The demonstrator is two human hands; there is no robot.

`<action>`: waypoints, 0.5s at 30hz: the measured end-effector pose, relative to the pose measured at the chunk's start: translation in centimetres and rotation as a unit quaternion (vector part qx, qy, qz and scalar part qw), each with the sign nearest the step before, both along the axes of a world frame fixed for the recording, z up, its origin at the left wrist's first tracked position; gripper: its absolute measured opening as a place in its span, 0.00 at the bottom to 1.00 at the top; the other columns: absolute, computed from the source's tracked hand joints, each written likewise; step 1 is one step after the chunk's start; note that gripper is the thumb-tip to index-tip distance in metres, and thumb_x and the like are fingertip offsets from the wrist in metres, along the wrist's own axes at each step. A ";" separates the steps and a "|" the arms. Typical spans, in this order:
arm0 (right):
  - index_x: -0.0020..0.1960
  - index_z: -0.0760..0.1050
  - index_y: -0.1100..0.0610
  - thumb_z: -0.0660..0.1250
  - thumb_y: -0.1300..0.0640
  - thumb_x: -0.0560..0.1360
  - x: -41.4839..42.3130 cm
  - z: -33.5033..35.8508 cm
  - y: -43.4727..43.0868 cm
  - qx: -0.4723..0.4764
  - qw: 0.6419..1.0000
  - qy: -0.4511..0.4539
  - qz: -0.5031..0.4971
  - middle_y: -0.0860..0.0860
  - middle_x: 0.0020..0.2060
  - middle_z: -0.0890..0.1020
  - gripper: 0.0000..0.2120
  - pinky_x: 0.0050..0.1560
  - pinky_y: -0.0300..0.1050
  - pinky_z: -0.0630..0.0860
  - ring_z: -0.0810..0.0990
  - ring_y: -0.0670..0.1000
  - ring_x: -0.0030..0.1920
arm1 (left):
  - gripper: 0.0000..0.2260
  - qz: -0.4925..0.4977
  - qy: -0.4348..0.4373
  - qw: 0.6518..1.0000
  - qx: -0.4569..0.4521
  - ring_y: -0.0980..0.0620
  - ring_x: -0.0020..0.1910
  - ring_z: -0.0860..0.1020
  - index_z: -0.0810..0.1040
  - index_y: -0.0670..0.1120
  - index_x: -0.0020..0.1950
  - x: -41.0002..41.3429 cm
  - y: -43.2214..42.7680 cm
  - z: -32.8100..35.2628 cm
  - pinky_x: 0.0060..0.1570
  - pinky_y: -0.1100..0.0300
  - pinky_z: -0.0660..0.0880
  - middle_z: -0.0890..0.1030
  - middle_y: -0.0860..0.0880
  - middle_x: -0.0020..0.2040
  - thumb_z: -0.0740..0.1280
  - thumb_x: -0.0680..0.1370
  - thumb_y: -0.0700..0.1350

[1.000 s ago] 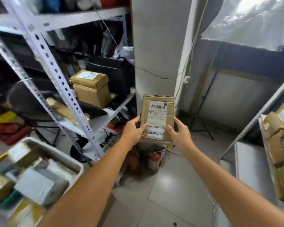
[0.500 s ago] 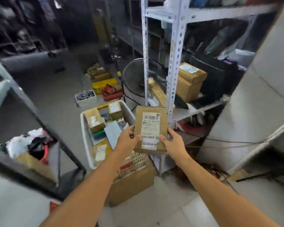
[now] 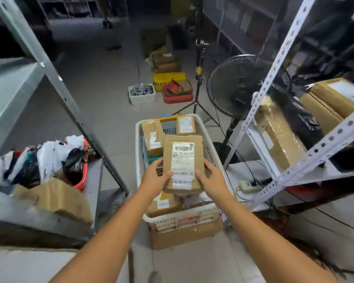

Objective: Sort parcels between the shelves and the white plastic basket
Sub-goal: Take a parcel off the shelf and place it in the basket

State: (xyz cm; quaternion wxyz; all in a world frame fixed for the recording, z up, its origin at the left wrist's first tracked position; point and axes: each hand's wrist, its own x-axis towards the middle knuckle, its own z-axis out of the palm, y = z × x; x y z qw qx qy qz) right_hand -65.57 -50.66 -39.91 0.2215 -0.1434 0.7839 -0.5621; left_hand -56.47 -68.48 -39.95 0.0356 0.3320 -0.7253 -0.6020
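Observation:
A flat brown cardboard parcel (image 3: 183,162) with a white barcode label is held upright between both hands, directly above the white plastic basket (image 3: 212,158). My left hand (image 3: 154,178) grips its lower left edge and my right hand (image 3: 212,179) grips its lower right edge. The basket stands on a cardboard box (image 3: 184,235) on the floor and holds several other labelled parcels, among them a brown box (image 3: 152,137) at its far left and a small box (image 3: 186,125) at its far end.
A white metal shelf (image 3: 307,172) on the right carries brown boxes (image 3: 280,133). A grey shelf (image 3: 10,94) on the left holds plastic bags (image 3: 49,158) and a cardboard box (image 3: 57,199). A black floor fan (image 3: 237,86), a tripod (image 3: 198,78) and floor bins (image 3: 142,93) stand beyond the basket.
The view has swung left from the pillar to the aisle. The parcel, held in both hands throughout, now hangs over the basket instead of in front of the right shelf.

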 end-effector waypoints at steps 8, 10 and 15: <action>0.73 0.69 0.55 0.65 0.59 0.80 -3.8 -7.6 -7.8 0.014 0.992 -0.052 0.113 0.46 0.65 0.77 0.22 0.60 0.36 0.74 0.76 0.46 0.64 | 0.29 0.122 -0.038 0.989 0.076 0.50 0.55 0.80 0.64 0.50 0.76 -0.4 -4.9 -5.8 0.54 0.53 0.80 0.80 0.45 0.61 0.68 0.77 0.35; 0.73 0.69 0.55 0.66 0.59 0.80 -4.6 -9.5 -9.3 0.016 0.988 -0.064 0.136 0.47 0.65 0.77 0.23 0.64 0.44 0.74 0.76 0.47 0.64 | 0.29 0.147 -0.036 0.985 0.086 0.49 0.56 0.80 0.64 0.48 0.75 -0.6 -5.9 -7.4 0.57 0.50 0.79 0.80 0.44 0.61 0.67 0.77 0.32; 0.74 0.68 0.56 0.67 0.60 0.79 -5.9 -14.2 -12.3 0.045 0.985 -0.095 0.140 0.48 0.67 0.76 0.24 0.67 0.47 0.73 0.75 0.48 0.65 | 0.29 0.169 -0.066 0.980 0.085 0.62 0.46 0.79 0.64 0.46 0.75 -1.4 -8.3 -12.2 0.40 0.68 0.79 0.80 0.47 0.59 0.68 0.76 0.32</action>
